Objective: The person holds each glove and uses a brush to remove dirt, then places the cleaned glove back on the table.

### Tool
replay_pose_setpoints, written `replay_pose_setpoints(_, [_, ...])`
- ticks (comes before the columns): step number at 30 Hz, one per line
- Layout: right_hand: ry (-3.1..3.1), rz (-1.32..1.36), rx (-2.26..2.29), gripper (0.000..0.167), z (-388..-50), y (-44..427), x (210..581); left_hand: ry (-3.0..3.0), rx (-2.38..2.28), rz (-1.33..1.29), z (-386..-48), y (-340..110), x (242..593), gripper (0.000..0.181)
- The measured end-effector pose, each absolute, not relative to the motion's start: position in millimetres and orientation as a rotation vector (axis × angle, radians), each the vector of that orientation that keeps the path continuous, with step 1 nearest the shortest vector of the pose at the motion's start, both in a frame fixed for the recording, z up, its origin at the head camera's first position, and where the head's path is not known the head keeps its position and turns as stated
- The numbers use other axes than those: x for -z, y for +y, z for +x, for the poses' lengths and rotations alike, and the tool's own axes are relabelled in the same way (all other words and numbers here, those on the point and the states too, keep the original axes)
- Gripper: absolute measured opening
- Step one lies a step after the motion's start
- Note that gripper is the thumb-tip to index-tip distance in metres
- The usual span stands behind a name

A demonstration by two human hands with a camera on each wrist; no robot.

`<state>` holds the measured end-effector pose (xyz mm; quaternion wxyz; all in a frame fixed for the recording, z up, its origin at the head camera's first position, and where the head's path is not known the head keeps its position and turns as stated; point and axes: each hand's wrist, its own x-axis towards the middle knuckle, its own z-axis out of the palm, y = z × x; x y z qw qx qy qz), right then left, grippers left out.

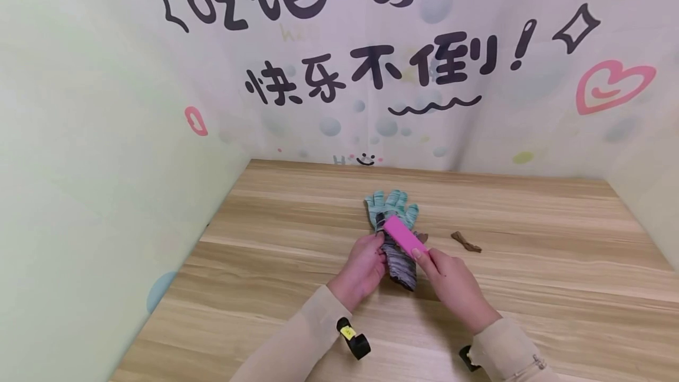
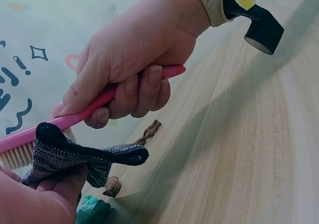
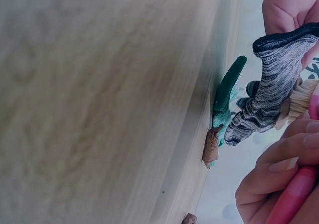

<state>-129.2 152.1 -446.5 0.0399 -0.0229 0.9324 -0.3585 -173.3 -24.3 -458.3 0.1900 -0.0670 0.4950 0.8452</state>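
My left hand (image 1: pixel 365 267) grips a grey-and-black knitted glove (image 1: pixel 400 265) by its cuff side, holding it above the table. The black cuff edge shows in the left wrist view. In my right hand (image 1: pixel 455 286) is a pink brush (image 1: pixel 404 236), its fingers curled round the handle. Pale bristles (image 3: pixel 301 98) face the knitted glove and appear to touch it. Behind, a teal glove (image 1: pixel 392 200) lies on the table with its fingers pointing away; the knitted glove and brush partly cover it.
The wood-grain table (image 1: pixel 265 287) meets a printed cloth wall (image 1: pixel 329 134) at the back. A brown twisted piece (image 1: pixel 467 241) lies to the right of the gloves. Another brown piece (image 3: pixel 210 147) lies beside the teal glove.
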Motion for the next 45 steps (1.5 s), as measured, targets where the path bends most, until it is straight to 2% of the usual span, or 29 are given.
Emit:
replay_pose_setpoints(16, [2.831, -0.055, 1.126, 0.057, -128, 158, 448, 1.363, -2.401, -0.217, -177, -33, 456, 0.036])
replay_pose_setpoints(25, [2.800, -0.047, 1.189, 0.057, -129, 159, 449, 1.406, -2.382, -0.162, -177, -36, 458, 0.039])
replay_pose_setpoints(33, [2.808, -0.025, 1.300, 0.057, -130, 154, 443, 1.454, -2.319, -0.135, -177, -34, 461, 0.033])
replay_pose_setpoints(45, [2.774, -0.056, 1.340, 0.054, -132, 141, 438, 1.547, -2.243, -0.025, -170, -23, 463, 0.040])
